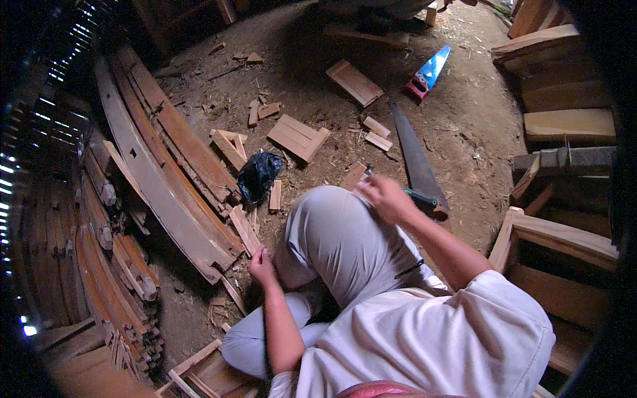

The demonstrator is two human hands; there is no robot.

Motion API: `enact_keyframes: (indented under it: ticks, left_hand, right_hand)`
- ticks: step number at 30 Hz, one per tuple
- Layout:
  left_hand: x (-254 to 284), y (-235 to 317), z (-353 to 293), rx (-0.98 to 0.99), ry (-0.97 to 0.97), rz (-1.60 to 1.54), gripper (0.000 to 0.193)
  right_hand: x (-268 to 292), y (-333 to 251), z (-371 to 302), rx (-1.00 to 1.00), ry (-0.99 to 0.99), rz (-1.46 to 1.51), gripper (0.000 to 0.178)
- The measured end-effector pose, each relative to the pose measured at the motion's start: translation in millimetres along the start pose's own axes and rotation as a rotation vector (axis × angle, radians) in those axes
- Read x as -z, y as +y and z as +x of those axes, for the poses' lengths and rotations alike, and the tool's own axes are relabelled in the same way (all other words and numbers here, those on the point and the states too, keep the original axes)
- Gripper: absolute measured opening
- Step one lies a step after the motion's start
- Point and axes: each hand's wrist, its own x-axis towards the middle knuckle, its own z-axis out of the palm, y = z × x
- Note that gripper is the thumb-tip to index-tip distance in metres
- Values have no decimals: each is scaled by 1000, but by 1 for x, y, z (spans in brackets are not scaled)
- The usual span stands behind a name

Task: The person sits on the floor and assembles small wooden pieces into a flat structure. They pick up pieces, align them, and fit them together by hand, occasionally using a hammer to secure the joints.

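Observation:
My left hand [263, 266] is beside my bent left leg, its fingers closed at the near end of a narrow pale wooden strip [245, 229]. Over my raised knee, my right hand [385, 199] has its fingers bent together, slightly blurred; whatever they pinch is too small to make out. A green and black tool handle [421, 197] shows just beyond the right wrist. Past it lies a long handsaw [413, 146] with a dark blade, flat on the dirt floor. A crumpled black plastic bag [259, 176] sits left of my knee, among small wood offcuts [275, 196].
Long slotted planks [169, 192] and stacked timber [109, 285] line the left side. Flat wooden panels [295, 137] lie ahead, with a blue-bladed, red-handled saw [430, 71] farther off. Wooden frames [564, 239] stand at the right. Another person's dark form [378, 10] is at the top.

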Motion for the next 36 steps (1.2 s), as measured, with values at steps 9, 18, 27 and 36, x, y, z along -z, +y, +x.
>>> enact_keyframes:
  ticks: [9,18,27,36]
  left_hand:
    - [-2,15,-10,64,-19,-36,25]
    - [2,17,-12,96,-45,25,25]
    - [7,-1,-6,111,-59,18,25]
    - [5,29,-17,110,-77,72,23]
  right_hand:
    - [28,144,-12,-17,125,-734,24]
    - [29,162,6,159,141,-759,26]
    - [45,157,31,291,293,-824,36]
    - [53,129,19,227,493,-855,34]
